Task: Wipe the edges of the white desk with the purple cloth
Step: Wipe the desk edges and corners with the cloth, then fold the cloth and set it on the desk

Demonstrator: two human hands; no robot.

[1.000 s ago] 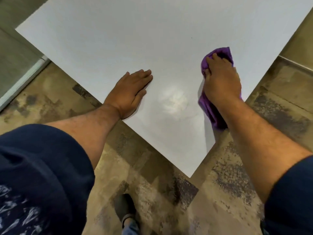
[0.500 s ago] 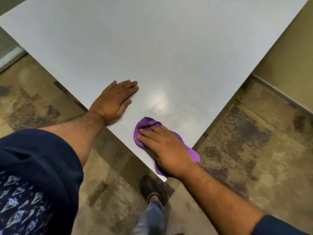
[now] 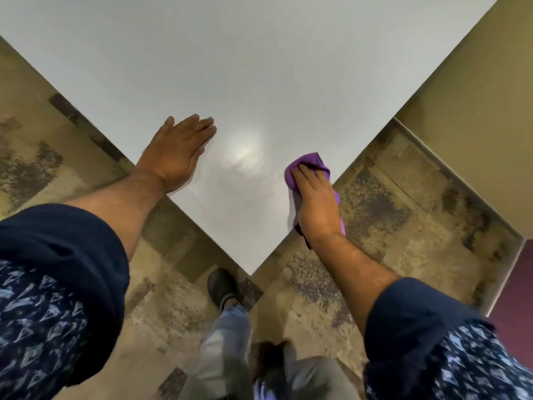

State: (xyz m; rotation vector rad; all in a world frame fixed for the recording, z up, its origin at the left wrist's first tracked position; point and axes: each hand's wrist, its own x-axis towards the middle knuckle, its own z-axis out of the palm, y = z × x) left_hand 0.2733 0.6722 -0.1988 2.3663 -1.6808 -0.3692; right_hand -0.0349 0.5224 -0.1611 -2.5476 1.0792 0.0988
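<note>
The white desk [image 3: 259,67] fills the upper view, with its near corner pointing at me just above my shoe. My right hand [image 3: 315,202] presses the purple cloth [image 3: 310,164] flat against the desk's right edge, a short way up from the corner. Most of the cloth is hidden under the palm; a bunch shows past the fingertips and a strip hangs over the edge. My left hand [image 3: 177,154] lies flat and palm down on the desk top by the left edge, fingers together, holding nothing.
Mottled brown floor [image 3: 389,203] surrounds the desk. A beige wall [image 3: 476,111] with a pale baseboard runs along the right. My dark shoe [image 3: 222,287] and legs stand just below the desk corner. A dark red surface [image 3: 516,290] shows at far right.
My right hand slid the cloth from the corner's left side around to the right edge and a little up it. The left hand stayed planted on the desk. My view shifted.
</note>
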